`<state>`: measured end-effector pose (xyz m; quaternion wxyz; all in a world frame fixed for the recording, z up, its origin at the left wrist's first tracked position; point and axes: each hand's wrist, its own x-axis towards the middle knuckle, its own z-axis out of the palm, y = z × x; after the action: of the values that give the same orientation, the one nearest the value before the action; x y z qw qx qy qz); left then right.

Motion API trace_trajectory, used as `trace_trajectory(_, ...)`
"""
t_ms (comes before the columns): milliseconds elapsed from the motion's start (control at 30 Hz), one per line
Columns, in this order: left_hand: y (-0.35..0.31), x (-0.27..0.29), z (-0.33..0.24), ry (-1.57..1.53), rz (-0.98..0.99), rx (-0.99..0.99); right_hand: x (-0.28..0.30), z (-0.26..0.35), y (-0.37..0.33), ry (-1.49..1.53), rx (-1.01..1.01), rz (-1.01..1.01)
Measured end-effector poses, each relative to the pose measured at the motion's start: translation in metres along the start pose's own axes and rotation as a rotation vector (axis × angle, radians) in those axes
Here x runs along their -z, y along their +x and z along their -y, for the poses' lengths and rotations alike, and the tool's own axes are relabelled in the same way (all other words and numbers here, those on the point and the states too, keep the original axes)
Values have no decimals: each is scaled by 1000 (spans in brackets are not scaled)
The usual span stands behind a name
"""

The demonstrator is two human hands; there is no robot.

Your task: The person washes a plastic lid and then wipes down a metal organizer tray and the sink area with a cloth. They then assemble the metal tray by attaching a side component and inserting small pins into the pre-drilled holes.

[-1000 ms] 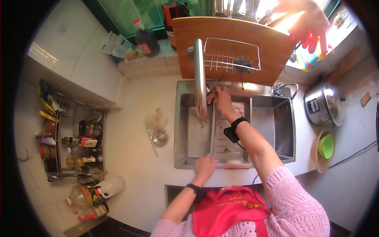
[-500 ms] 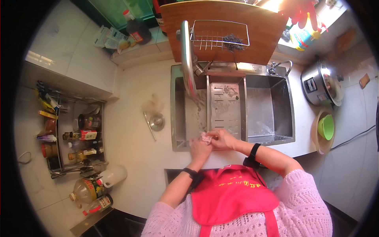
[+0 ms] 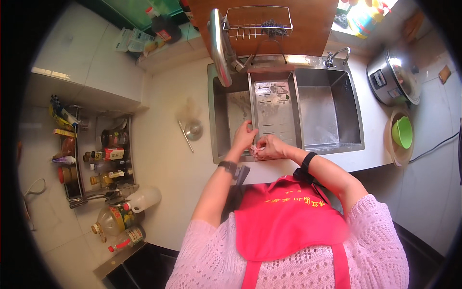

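A small crumpled pink thing (image 3: 255,151), its kind unclear, is pinched in the fingers of my right hand (image 3: 272,146) at the near end of the slotted metal tray (image 3: 275,118). My left hand (image 3: 244,137) is just left of it, over the tray's left edge, its fingers bent but apart and holding nothing I can see. The tray lies across the steel sink between the left basin (image 3: 237,103) and the right basin (image 3: 320,113). A few dark and green scraps lie at the tray's far end.
A tall faucet (image 3: 220,50) rises behind the left basin. Left on the counter are a round strainer-like metal piece (image 3: 194,130) and a thin rod (image 3: 185,136). A bottle rack (image 3: 99,154) stands farther left. On the right are a steel cooker (image 3: 392,79) and a green bowl (image 3: 402,132).
My left hand has come off the pink thing and moved forward over the tray's edge. My right hand keeps hold of it. The whole view has shifted, with the sink now higher in it.
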<state>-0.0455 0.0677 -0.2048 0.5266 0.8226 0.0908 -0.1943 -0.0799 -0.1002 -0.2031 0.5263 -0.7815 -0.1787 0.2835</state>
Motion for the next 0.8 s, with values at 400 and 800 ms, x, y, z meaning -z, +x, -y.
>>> trace_trajectory(400, 8, -1, -7, 287, 45, 12, 44, -4, -1, -697, -134, -10)
trace_trajectory(800, -3, 0, -4, 297, 79, -19, 54, -3, -41, -543, -29, 195)
